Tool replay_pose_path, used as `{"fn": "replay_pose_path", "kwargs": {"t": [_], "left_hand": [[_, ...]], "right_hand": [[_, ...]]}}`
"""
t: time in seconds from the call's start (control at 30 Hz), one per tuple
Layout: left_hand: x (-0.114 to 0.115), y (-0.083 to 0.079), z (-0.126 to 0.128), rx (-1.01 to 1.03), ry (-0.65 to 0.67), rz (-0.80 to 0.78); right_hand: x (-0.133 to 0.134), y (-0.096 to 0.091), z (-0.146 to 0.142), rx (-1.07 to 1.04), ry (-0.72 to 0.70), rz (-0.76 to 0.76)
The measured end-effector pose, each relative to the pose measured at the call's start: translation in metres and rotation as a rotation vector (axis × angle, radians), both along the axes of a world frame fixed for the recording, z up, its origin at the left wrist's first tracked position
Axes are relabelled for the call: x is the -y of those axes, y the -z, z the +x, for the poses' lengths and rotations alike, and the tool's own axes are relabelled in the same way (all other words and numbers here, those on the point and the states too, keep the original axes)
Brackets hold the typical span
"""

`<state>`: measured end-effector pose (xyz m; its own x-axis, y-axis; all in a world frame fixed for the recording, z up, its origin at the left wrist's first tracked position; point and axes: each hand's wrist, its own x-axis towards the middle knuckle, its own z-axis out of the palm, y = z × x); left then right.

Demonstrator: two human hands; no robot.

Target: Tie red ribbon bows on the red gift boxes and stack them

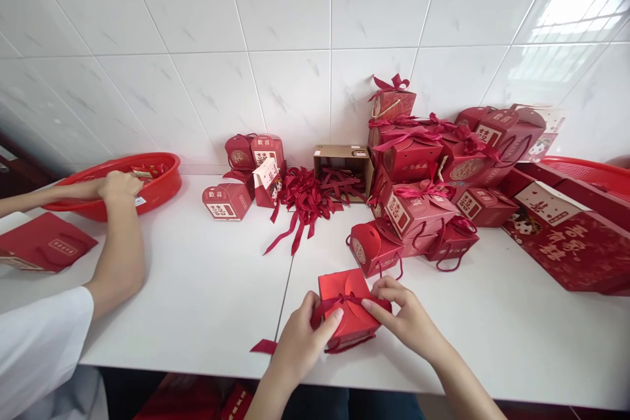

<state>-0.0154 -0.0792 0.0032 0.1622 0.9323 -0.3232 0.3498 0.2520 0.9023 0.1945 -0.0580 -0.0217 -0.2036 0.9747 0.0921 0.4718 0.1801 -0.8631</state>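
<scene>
A small red gift box (344,283) stands near the table's front edge, with a dark red ribbon (348,298) across its top, knotted or crossed at the middle. My left hand (308,341) grips the box's left side, its thumb on the top by the ribbon. At the right, my right hand (401,312) has its fingers closed on the ribbon along the box's upper right edge. One ribbon end sticks out to the left of my left wrist. A red cord handle hangs at the box's front.
Loose ribbons (308,200) spill from an open cardboard box (342,152). Stacked red gift boxes (418,157) stand at right, beside a large red bag (575,236). More boxes (226,201) sit left of centre. Another person's hands reach into a red basin (170,180) at far left.
</scene>
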Motion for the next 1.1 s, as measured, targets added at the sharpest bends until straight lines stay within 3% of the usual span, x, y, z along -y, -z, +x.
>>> {"fn": "replay_pose_path", "kwargs": {"t": [0.07, 0.13, 0.3, 0.43, 0.53, 0.63, 0.7, 0.77, 0.87, 1.0, 1.1], "left_hand": [[0.000, 0.001, -0.002, -0.021, 0.027, 0.001], [-0.001, 0.006, -0.005, -0.057, 0.021, 0.035], [-0.013, 0.015, -0.025, -0.188, -0.072, 0.105], [-0.030, 0.006, -0.046, -0.243, 0.244, -0.108], [-0.045, -0.004, -0.056, -0.140, 0.546, -0.239], [-0.059, -0.009, -0.058, 0.003, 0.795, -0.323], [-0.064, -0.008, -0.057, 0.113, 0.877, -0.338], [-0.065, -0.004, -0.055, 0.218, 0.859, -0.303], [-0.055, 0.003, -0.050, 0.374, 0.678, -0.198], [-0.035, 0.000, -0.040, 0.646, 0.230, -0.149], [-0.022, -0.015, -0.028, 0.539, 0.058, -0.074]], "right_hand": [[-0.001, 0.000, 0.002, -0.008, 0.039, 0.127], [-0.001, -0.001, 0.006, -0.018, 0.034, 0.157], [-0.003, -0.005, 0.015, -0.062, -0.137, -0.092], [0.000, -0.013, 0.025, -0.069, -0.147, -0.127], [0.003, -0.022, 0.035, -0.059, -0.213, -0.066], [0.005, -0.025, 0.037, 0.080, -0.309, 0.018], [0.006, -0.020, 0.032, 0.162, -0.239, 0.086], [0.008, -0.011, 0.021, 0.183, -0.020, 0.198], [0.012, -0.003, 0.004, 0.127, 0.274, 0.393], [0.017, -0.013, -0.011, -0.003, 0.362, 0.509], [0.017, -0.029, -0.019, -0.123, 0.361, 0.495]]}}
